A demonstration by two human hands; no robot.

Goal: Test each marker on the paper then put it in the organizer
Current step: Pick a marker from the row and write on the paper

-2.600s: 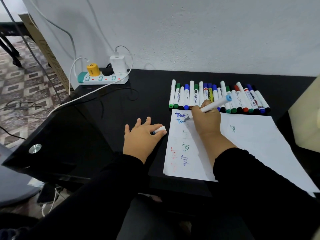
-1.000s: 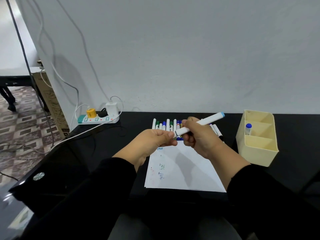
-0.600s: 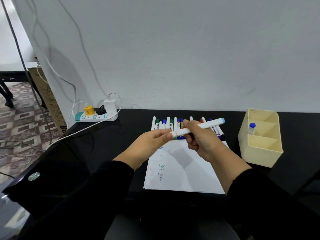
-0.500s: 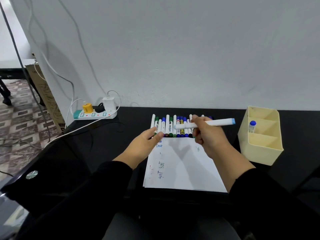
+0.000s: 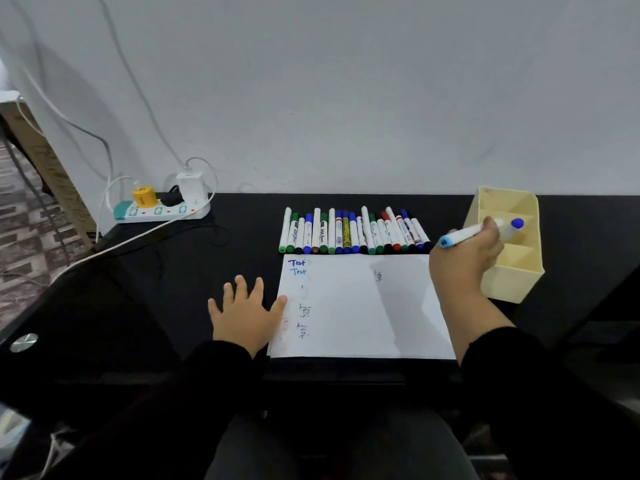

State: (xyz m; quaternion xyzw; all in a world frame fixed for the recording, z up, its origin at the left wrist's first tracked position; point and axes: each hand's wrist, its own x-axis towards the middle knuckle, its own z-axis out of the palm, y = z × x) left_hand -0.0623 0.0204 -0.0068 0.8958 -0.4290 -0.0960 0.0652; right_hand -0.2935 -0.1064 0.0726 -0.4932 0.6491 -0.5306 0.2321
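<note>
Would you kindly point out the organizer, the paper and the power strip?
organizer [image 5: 512,285]: head view, front wall.
paper [image 5: 349,306]: head view, blank middle.
power strip [image 5: 162,212]: head view, top face with switches.

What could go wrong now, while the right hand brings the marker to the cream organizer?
The right hand holds the white marker with the light-blue end almost level, so it may catch the cream plastic organizer wall or the blue-capped marker standing inside. The light organizer might slide or tip, since the left hand rests beside the white paper, not on it.

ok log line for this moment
step: placing | right hand: holds light-blue marker at organizer | left hand: flat by paper
</note>
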